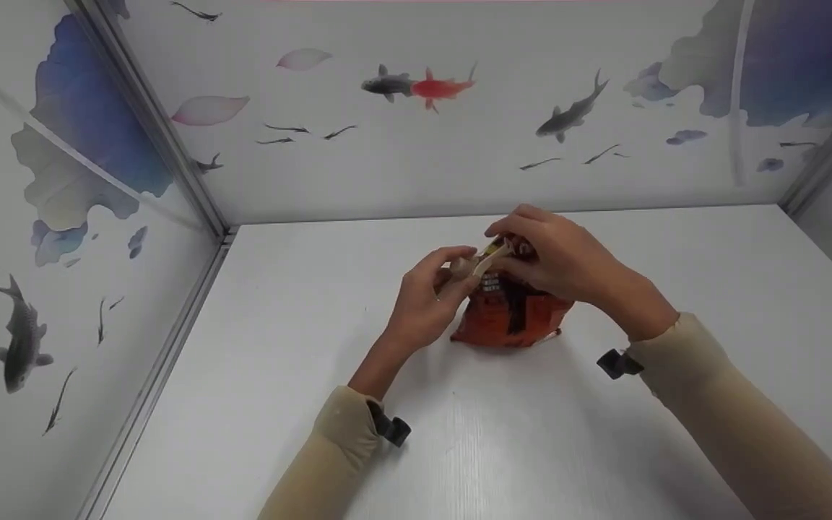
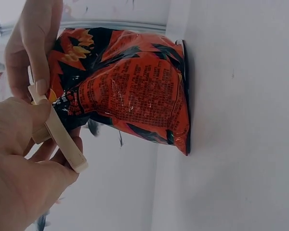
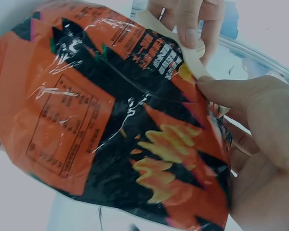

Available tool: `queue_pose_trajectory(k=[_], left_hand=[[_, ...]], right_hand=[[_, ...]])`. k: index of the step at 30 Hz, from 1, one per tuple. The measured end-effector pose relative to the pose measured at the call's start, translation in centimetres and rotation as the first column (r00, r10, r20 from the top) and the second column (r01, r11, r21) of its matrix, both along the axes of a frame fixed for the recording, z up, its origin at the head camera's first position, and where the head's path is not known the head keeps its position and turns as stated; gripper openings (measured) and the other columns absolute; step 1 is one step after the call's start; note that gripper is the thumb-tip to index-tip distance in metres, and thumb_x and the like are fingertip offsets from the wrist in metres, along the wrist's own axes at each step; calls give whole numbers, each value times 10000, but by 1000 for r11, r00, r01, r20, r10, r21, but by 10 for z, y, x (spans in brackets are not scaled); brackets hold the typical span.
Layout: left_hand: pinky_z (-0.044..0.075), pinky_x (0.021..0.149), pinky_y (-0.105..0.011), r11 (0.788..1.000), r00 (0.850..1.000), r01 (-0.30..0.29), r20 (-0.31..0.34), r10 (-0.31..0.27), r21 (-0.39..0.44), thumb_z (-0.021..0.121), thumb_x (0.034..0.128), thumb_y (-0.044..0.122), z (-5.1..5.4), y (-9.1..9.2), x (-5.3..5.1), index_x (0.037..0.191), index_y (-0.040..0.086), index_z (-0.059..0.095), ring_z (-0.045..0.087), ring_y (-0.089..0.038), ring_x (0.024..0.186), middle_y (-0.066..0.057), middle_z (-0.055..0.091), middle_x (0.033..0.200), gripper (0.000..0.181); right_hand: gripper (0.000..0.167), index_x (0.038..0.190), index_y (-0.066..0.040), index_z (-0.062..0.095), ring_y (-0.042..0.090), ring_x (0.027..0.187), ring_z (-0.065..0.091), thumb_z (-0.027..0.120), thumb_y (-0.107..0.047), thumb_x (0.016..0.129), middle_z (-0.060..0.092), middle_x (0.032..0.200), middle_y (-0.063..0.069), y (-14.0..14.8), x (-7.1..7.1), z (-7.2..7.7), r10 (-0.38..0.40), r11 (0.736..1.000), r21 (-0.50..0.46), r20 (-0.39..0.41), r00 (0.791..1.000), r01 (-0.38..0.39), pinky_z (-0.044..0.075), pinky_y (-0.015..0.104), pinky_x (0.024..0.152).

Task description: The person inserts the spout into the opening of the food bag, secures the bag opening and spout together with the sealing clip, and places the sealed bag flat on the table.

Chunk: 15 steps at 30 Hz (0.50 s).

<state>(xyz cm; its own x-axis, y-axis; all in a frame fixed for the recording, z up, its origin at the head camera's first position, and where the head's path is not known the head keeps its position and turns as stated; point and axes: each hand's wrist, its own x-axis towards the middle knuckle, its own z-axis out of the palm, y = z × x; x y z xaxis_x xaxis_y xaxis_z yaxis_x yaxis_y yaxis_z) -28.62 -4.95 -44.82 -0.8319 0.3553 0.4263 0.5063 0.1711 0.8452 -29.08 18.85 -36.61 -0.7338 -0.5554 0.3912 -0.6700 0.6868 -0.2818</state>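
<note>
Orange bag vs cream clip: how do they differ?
Color: the orange bag carries black areas and printed text; the cream clip looks plain.
Size and shape: the bag is broad and bulging; the clip is much smaller, slim and bar-like.
Pose: the bag's lower edge sits on the table; the clip is up at the bag's other end, off the table.
Shared: both are hand-held.

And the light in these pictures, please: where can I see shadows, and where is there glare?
Head view: soft shadows on the white table, pale sheen at its front middle; left wrist view: dim and greyish, small glints on the orange-and-black bag; right wrist view: background partly washed out, bright white glints across the bag's film.
</note>
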Motion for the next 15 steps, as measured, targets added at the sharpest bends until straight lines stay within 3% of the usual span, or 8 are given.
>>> queue_pose_trajectory(k=[8,15], left_hand=[[580,1083,-274,1000,999,-2,-36,1,-28,698,1073,155,0,0,0,1435,100,607,669,-155,1328,-77,629,1416,377],[572,1088,-256,1000,999,-18,-40,17,-18,764,1031,187,-3,-2,-2,1426,101,643,691,-100,1321,-34,691,1396,422]], right_hand=[[337,1338,-100,688,262,1066,723,757,-229,1035,751,1205,93,3,-2,-6,-33,999,0,87,996,33,641,509,942],[225,1220,-102,717,222,919,692,760,-224,1036,757,1068,65,3,-1,-6,-50,999,-7,71,996,51,621,447,823]])
